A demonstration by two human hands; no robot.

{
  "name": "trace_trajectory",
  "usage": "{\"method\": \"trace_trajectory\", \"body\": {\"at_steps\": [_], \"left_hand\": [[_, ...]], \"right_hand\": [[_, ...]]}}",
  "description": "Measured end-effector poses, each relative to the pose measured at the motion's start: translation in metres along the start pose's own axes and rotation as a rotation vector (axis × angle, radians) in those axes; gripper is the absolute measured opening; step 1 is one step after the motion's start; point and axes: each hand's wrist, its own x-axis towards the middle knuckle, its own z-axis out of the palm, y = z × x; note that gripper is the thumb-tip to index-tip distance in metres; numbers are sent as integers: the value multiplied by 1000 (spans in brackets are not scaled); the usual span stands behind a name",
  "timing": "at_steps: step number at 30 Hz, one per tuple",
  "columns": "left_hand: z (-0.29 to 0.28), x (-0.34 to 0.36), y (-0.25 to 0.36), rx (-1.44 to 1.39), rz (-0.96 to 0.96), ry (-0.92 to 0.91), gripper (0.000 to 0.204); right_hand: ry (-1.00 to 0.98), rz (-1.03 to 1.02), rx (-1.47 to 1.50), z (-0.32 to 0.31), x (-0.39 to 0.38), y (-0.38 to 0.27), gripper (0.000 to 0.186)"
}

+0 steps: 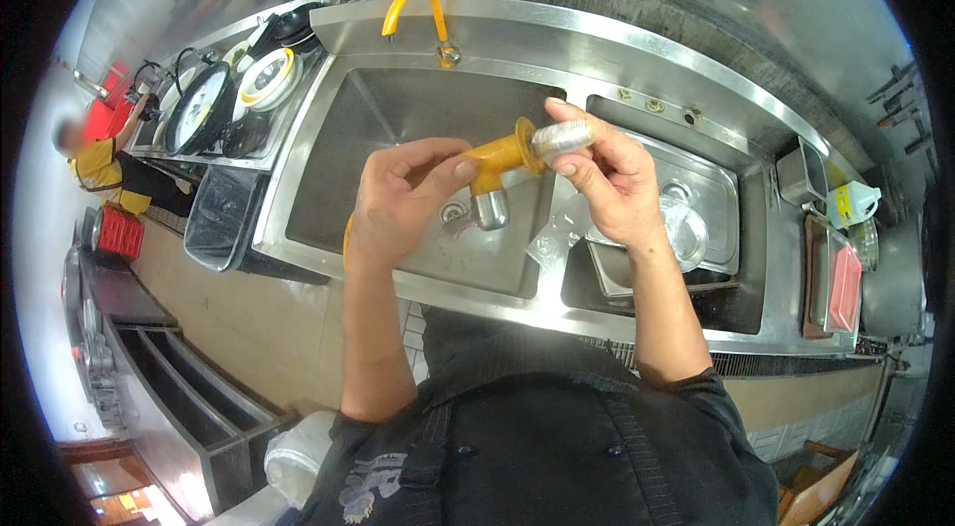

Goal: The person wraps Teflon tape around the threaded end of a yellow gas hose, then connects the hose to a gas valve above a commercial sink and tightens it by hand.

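Observation:
Above the double sink, my left hand (393, 198) grips the yellow body of a tap (492, 160). A chrome piece on the tap points down over the left basin (328, 212). Past its round yellow flange sticks out a silvery-white end (562, 138), which looks like a thread wrapped in tape. My right hand (627, 183) closes around that end with thumb and fingers. Below the tap, a small clear plastic wrapper (552, 245) lies on the divider between the basins.
A yellow gooseneck tap (415, 3) rises behind the left basin. Metal trays (721, 178) and a clear bowl (683, 235) occupy the right basin. Brass fittings (654, 105) show on the back ledge. Left are pans (199, 108), a grey bin (221, 217) and another person (109, 168).

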Motion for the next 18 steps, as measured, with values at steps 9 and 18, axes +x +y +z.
{"method": "trace_trajectory", "body": {"at_steps": [9, 18], "left_hand": [[-7, 4, -75, -384, -591, -515, 54], [22, -1, -95, -462, -11, -128, 69]], "right_hand": [[-306, 1, -79, -4, -12, 20, 34], [284, 149, 85, -4, -22, 35, 30]]}}
